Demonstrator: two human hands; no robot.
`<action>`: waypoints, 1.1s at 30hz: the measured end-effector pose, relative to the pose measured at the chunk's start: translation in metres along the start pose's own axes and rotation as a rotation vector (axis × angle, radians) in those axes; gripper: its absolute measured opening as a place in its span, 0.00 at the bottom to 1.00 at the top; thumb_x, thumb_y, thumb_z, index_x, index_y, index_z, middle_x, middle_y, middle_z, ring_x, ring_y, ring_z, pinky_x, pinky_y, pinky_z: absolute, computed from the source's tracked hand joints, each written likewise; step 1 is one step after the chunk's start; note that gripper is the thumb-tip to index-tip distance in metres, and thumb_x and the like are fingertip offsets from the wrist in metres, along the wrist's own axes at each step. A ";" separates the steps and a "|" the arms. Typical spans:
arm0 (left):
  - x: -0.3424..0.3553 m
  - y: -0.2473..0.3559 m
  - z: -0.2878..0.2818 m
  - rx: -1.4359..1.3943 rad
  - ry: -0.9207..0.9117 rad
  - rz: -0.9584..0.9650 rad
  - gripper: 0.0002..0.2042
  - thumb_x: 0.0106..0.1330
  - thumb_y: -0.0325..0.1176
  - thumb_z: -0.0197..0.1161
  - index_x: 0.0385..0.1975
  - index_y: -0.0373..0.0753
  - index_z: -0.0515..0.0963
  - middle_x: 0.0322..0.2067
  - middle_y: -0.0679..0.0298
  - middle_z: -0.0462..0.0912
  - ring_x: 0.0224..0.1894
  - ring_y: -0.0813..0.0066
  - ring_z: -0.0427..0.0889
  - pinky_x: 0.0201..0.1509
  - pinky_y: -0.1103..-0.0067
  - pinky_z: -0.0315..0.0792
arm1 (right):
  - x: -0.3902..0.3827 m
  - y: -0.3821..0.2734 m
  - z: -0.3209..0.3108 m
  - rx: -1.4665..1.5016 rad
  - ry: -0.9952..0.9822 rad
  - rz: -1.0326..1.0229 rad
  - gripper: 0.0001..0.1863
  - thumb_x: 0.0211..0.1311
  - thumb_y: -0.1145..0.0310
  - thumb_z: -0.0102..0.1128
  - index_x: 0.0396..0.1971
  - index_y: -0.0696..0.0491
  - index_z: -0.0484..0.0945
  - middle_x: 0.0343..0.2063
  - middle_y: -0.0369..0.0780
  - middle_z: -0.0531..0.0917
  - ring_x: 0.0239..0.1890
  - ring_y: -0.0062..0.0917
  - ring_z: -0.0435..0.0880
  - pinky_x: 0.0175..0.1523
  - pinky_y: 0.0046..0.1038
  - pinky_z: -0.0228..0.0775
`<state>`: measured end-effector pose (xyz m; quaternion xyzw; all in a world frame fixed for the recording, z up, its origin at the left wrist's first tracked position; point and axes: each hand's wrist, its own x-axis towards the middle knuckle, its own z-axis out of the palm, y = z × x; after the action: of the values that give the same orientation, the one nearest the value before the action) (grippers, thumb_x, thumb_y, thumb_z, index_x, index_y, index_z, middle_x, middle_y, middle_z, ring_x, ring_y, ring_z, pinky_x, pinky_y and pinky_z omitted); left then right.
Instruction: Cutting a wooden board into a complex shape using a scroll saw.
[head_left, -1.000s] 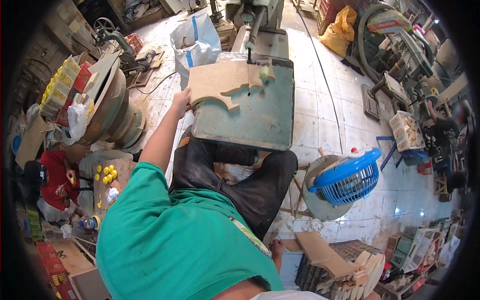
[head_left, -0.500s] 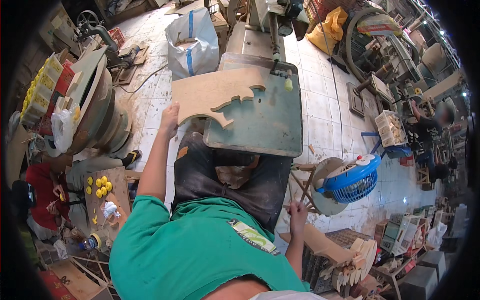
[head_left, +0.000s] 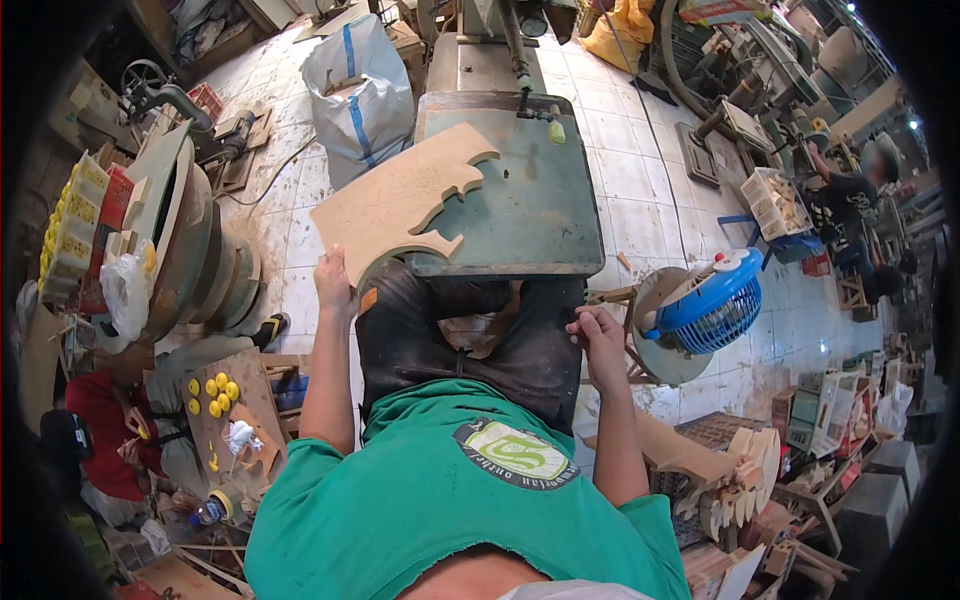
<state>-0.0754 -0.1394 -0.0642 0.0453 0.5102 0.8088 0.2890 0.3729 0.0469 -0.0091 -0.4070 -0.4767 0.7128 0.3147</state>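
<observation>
A flat tan wooden board (head_left: 390, 195) with a wavy, scalloped cut along its right edge lies partly over the dark green machine table (head_left: 545, 215). Its left part sticks out past the table's side. At its lower left corner my left hand (head_left: 335, 280) is closed on the edge. My right hand (head_left: 600, 335) is held up over my right thigh, just below the table's near right corner. Its fingers are curled together; whatever they may hold is too small to tell. Above the far part of the table hangs a machine arm with a small yellow-green piece (head_left: 556, 130).
A blue fan (head_left: 708, 302) stands on a round stool to the right. A white sack (head_left: 360, 95) is behind the board. Cut wooden pieces (head_left: 735, 480) are piled at lower right. At left, a person in red (head_left: 105, 435) sits by a board with yellow discs (head_left: 222, 385).
The board has tilted and shifted left and nearer, with my left hand on its corner. My right hand has risen toward the table. The whole view has also shifted slightly.
</observation>
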 end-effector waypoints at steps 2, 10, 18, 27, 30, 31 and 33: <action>-0.002 0.015 -0.012 0.074 -0.013 0.049 0.13 0.83 0.35 0.54 0.54 0.31 0.74 0.47 0.55 0.85 0.45 0.69 0.88 0.48 0.74 0.83 | -0.009 0.004 -0.006 0.010 0.034 0.036 0.11 0.79 0.64 0.60 0.48 0.57 0.82 0.32 0.35 0.86 0.33 0.18 0.81 0.40 0.21 0.73; -0.049 0.098 -0.026 0.391 -0.276 0.091 0.16 0.84 0.38 0.52 0.55 0.29 0.77 0.48 0.56 0.87 0.47 0.72 0.88 0.51 0.76 0.82 | -0.023 0.003 -0.019 0.245 0.057 0.078 0.19 0.81 0.56 0.56 0.55 0.57 0.80 0.42 0.39 0.88 0.42 0.22 0.87 0.48 0.26 0.80; -0.118 0.057 0.110 0.500 -0.535 -0.228 0.16 0.83 0.38 0.55 0.55 0.31 0.78 0.47 0.62 0.86 0.45 0.81 0.83 0.50 0.82 0.77 | -0.082 -0.032 -0.082 0.435 0.032 0.084 0.27 0.83 0.48 0.49 0.63 0.56 0.75 0.53 0.46 0.86 0.49 0.31 0.89 0.51 0.30 0.84; -0.173 0.034 0.175 0.624 -0.793 -0.223 0.14 0.83 0.40 0.54 0.46 0.34 0.77 0.37 0.74 0.75 0.38 0.87 0.68 0.44 0.85 0.64 | -0.198 -0.027 -0.195 -0.157 0.616 0.037 0.32 0.82 0.45 0.50 0.72 0.54 0.67 0.57 0.44 0.83 0.59 0.27 0.82 0.56 0.34 0.80; -0.179 0.027 0.173 0.631 -0.800 -0.269 0.14 0.83 0.39 0.54 0.46 0.33 0.77 0.37 0.75 0.75 0.38 0.87 0.69 0.44 0.85 0.65 | -0.145 -0.017 -0.257 -0.456 1.073 -0.237 0.38 0.78 0.40 0.55 0.70 0.58 0.69 0.60 0.46 0.80 0.64 0.30 0.76 0.67 0.38 0.69; -0.182 0.023 0.172 0.636 -0.780 -0.283 0.14 0.83 0.39 0.54 0.46 0.33 0.77 0.37 0.75 0.75 0.38 0.87 0.69 0.44 0.84 0.65 | -0.122 -0.006 -0.267 -0.600 0.981 -0.315 0.38 0.78 0.40 0.55 0.72 0.57 0.68 0.60 0.46 0.79 0.62 0.31 0.78 0.65 0.37 0.71; -0.179 0.023 0.169 0.704 -0.756 -0.313 0.14 0.83 0.39 0.54 0.47 0.33 0.78 0.38 0.74 0.77 0.39 0.88 0.70 0.45 0.84 0.66 | -0.098 0.017 -0.281 -0.725 0.870 -0.394 0.39 0.78 0.40 0.55 0.73 0.56 0.67 0.61 0.46 0.79 0.60 0.33 0.79 0.63 0.36 0.73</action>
<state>0.1253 -0.1034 0.0753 0.3508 0.6115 0.4632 0.5370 0.6654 0.0779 -0.0580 -0.6469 -0.5833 0.2009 0.4482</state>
